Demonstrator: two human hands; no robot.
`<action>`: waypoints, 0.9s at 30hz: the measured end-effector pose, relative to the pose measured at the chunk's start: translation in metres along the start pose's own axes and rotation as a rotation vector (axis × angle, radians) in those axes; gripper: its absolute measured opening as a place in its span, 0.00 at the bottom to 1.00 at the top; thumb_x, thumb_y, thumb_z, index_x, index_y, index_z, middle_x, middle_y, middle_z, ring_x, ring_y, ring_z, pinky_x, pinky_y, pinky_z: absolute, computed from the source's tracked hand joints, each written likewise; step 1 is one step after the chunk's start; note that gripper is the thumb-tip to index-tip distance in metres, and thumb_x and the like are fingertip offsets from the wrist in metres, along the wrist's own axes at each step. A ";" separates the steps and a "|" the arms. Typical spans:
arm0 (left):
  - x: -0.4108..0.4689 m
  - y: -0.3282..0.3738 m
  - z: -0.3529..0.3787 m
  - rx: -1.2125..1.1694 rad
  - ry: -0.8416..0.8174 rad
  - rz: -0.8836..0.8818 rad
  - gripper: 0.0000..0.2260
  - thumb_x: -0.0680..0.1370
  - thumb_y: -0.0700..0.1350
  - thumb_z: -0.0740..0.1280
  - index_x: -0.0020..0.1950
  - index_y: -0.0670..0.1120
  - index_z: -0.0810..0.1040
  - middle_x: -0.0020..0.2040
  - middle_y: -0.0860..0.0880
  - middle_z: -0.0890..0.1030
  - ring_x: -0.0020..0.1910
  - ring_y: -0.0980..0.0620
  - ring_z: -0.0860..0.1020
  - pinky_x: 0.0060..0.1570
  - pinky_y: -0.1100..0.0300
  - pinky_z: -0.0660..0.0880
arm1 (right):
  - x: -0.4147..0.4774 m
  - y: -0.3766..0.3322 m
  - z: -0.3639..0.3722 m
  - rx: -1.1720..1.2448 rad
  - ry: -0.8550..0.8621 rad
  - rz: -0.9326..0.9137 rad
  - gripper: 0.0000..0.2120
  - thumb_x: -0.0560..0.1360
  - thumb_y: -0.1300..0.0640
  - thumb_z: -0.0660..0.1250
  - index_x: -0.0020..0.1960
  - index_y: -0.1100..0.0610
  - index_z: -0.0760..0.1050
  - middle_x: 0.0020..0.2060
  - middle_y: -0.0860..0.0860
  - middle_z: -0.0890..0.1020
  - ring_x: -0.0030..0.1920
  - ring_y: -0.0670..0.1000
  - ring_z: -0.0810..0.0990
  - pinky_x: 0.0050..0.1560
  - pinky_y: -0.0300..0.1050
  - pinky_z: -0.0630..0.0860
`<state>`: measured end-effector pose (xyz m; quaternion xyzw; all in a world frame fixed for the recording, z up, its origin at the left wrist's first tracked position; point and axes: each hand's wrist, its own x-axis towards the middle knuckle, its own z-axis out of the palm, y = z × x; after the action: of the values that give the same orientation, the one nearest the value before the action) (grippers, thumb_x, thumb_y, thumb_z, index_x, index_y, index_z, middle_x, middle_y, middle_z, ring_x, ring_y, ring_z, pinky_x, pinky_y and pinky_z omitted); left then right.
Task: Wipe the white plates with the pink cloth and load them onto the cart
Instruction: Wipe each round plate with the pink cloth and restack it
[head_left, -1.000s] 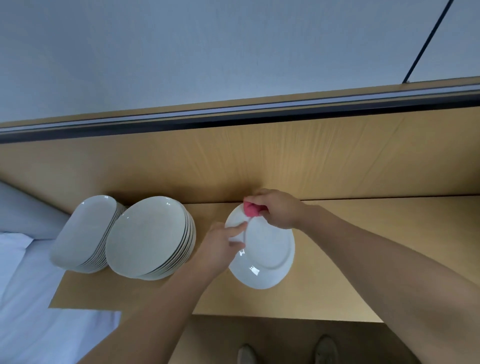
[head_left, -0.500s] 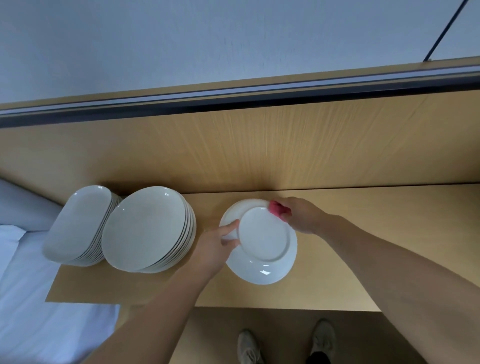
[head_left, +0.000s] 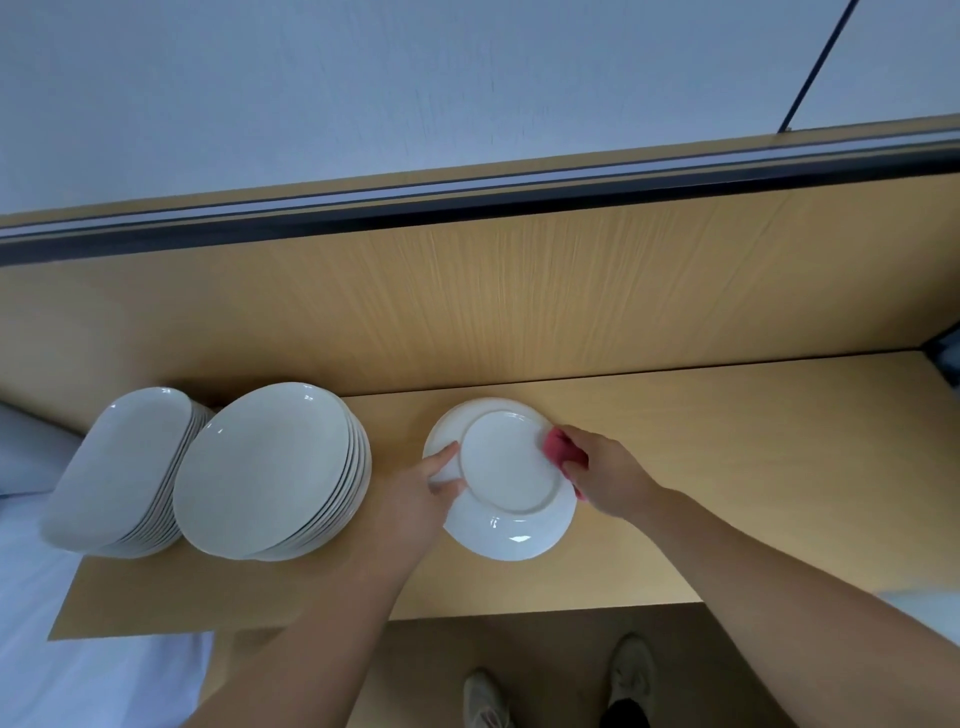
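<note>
The right hand (head_left: 608, 475), clamped on the pink cloth (head_left: 563, 449), is sweeping clockwise from 12 to 3 o'clock round the upturned white plate (head_left: 511, 483), which the left hand (head_left: 415, 499) is pinching at 9 o'clock beside the tabletop (head_left: 727, 467) stacks (head_left: 270, 467), so wiping is likely ongoing, with loading yet to come.

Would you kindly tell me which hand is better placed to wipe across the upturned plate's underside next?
The right hand: it holds the pink cloth against the right edge of the plate, while the left hand grips the left rim, steadying it.
</note>
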<state>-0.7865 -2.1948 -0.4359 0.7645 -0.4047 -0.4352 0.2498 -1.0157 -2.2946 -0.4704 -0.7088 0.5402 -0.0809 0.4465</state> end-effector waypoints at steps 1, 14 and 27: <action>-0.001 0.000 0.002 -0.014 0.003 -0.011 0.21 0.79 0.46 0.66 0.71 0.61 0.70 0.59 0.54 0.75 0.49 0.59 0.73 0.54 0.61 0.71 | -0.003 0.001 0.002 -0.002 0.020 0.007 0.16 0.73 0.63 0.59 0.55 0.47 0.75 0.36 0.45 0.77 0.34 0.50 0.74 0.38 0.44 0.75; -0.012 0.016 0.033 -0.210 0.147 -0.038 0.20 0.79 0.45 0.67 0.71 0.53 0.72 0.66 0.51 0.74 0.58 0.54 0.74 0.51 0.64 0.69 | -0.045 0.007 0.046 0.120 0.247 0.076 0.12 0.76 0.57 0.61 0.57 0.44 0.72 0.42 0.47 0.76 0.39 0.48 0.75 0.38 0.35 0.68; -0.016 0.016 0.056 -0.223 0.231 -0.003 0.21 0.78 0.45 0.68 0.71 0.50 0.72 0.69 0.51 0.74 0.69 0.52 0.70 0.62 0.62 0.68 | -0.075 -0.018 0.074 -0.164 0.319 0.011 0.22 0.80 0.57 0.61 0.74 0.56 0.66 0.67 0.56 0.72 0.59 0.61 0.77 0.59 0.50 0.74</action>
<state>-0.8464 -2.1921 -0.4443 0.7775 -0.3213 -0.3869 0.3776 -0.9897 -2.1916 -0.4735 -0.7179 0.6130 -0.1456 0.2961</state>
